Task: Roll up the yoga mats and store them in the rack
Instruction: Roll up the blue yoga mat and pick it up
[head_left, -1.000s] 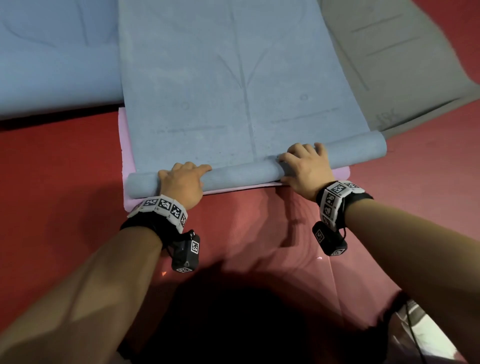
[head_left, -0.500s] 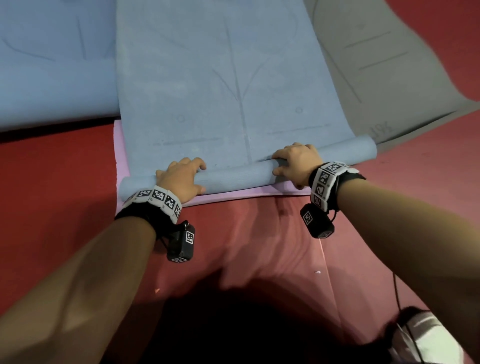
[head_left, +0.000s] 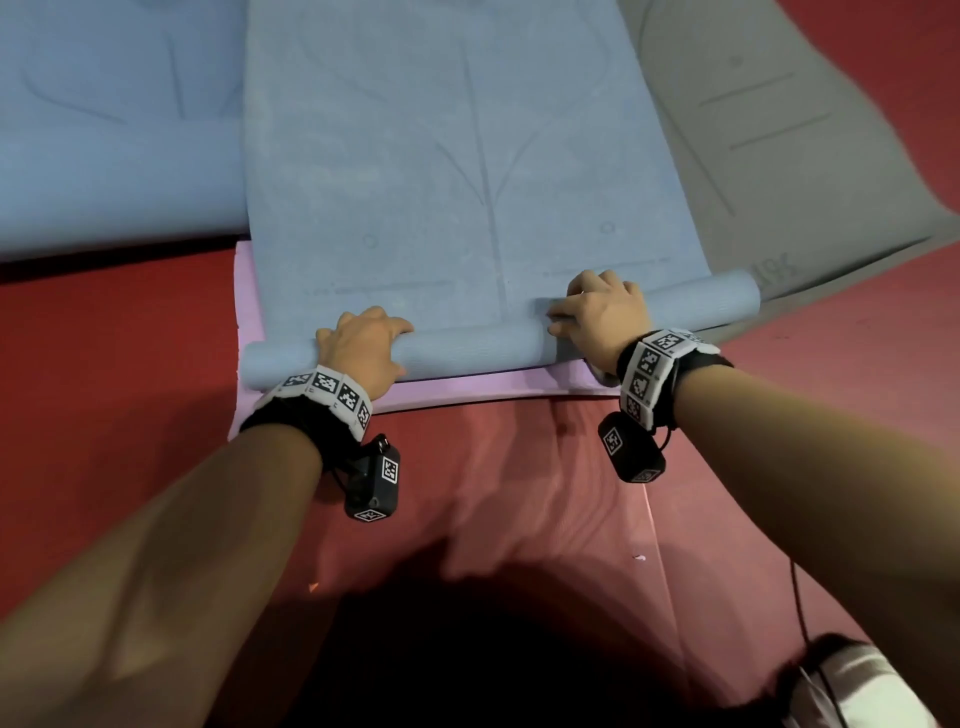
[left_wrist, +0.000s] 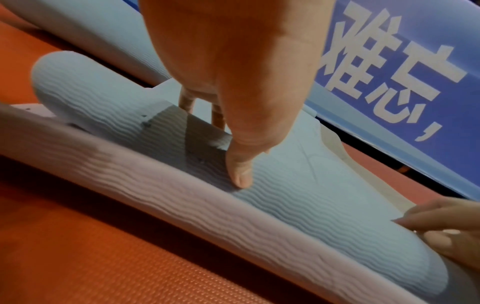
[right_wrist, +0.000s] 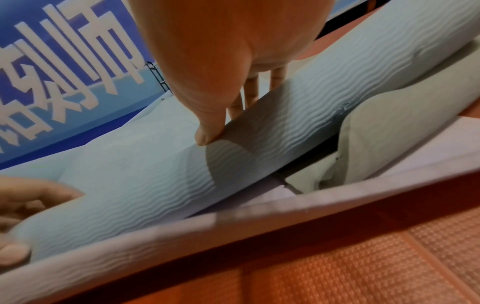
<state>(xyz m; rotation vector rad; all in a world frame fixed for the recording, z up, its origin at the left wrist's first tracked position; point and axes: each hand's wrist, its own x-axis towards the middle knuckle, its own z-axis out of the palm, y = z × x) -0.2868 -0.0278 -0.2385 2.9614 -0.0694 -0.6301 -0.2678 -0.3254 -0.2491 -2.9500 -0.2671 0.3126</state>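
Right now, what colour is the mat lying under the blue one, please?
Pale purple mat, clearest in the head view.

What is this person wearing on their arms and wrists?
Both forearms are bare, with no sleeves in view. Each wrist carries a white band of square black-and-white coded markers over a black strap. A small black camera box hangs under the left wrist and another under the right, each with coded tags and a thin black cable. No gloves.

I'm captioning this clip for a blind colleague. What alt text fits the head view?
Two hands, the left hand and right hand, grip the rolled end of a blue yoga mat lying on a pink mat. Another blue mat and a grey mat lie beside it on the red floor.
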